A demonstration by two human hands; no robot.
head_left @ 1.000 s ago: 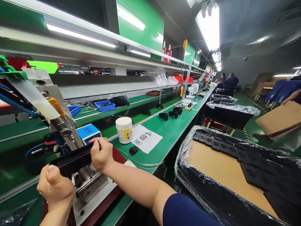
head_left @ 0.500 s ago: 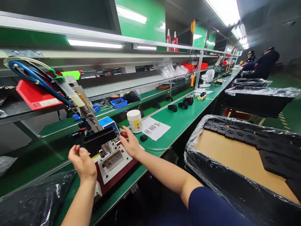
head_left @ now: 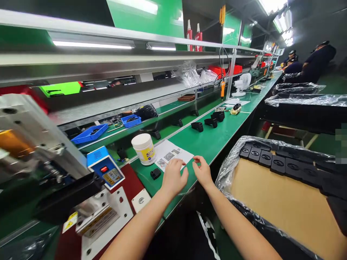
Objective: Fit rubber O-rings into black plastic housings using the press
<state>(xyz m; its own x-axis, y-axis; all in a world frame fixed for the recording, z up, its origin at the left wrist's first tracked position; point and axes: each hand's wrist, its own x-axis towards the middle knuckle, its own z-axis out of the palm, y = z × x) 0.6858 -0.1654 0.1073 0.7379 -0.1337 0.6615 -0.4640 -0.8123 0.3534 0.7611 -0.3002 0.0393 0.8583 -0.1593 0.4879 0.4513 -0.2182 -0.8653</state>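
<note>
Paper sheet [head_left: 172, 153], hands [head_left: 173, 177] [head_left: 202, 172] just below (both empty), white jar [head_left: 143, 150] beside

Bright overhead strip lights [head_left: 92, 44] cast glare; wide-angle edges stretch and blur

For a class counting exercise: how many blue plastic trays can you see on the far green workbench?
2: a wider blue plastic tray towards the left, and a smaller blue plastic tray just to its right, holding small dark parts. More may be hidden further along the bench.
</note>
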